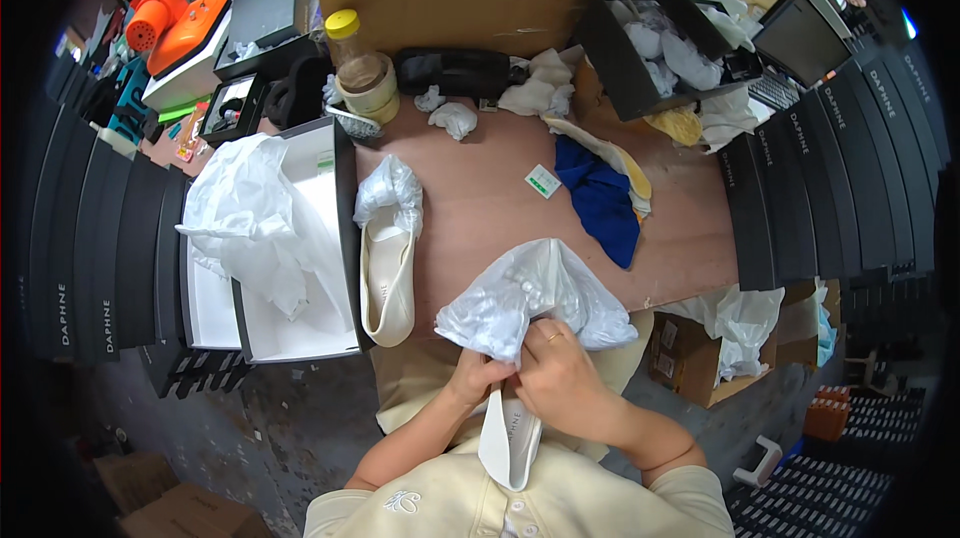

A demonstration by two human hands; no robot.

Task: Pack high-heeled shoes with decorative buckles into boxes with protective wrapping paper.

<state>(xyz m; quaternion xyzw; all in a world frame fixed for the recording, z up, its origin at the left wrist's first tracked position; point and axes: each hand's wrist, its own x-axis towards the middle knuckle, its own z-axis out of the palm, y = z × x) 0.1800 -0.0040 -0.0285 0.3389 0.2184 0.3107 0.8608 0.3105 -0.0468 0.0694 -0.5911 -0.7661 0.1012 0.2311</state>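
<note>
A white flat shoe [512, 453] points its heel toward my body, and its front end is covered by a crumpled clear plastic bag [540, 288]. My left hand [478, 378] is closed at the shoe's left side where the bag meets it. On the other side my right hand [556, 378], with a ring on one finger, has its fingers curled into the bag's edge at the shoe opening. A second white flat shoe [388, 283] lies on the table to the left, its toe end wrapped in similar plastic.
An open shoebox [300, 333] with white tissue paper [245, 208] stands left of the second shoe. Blue cloth [600, 198] and a small label [542, 181] lie on the pink tabletop [470, 188]. Stacked black boxes [810, 188] flank both sides. A yellow-capped bottle [350, 48] stands behind.
</note>
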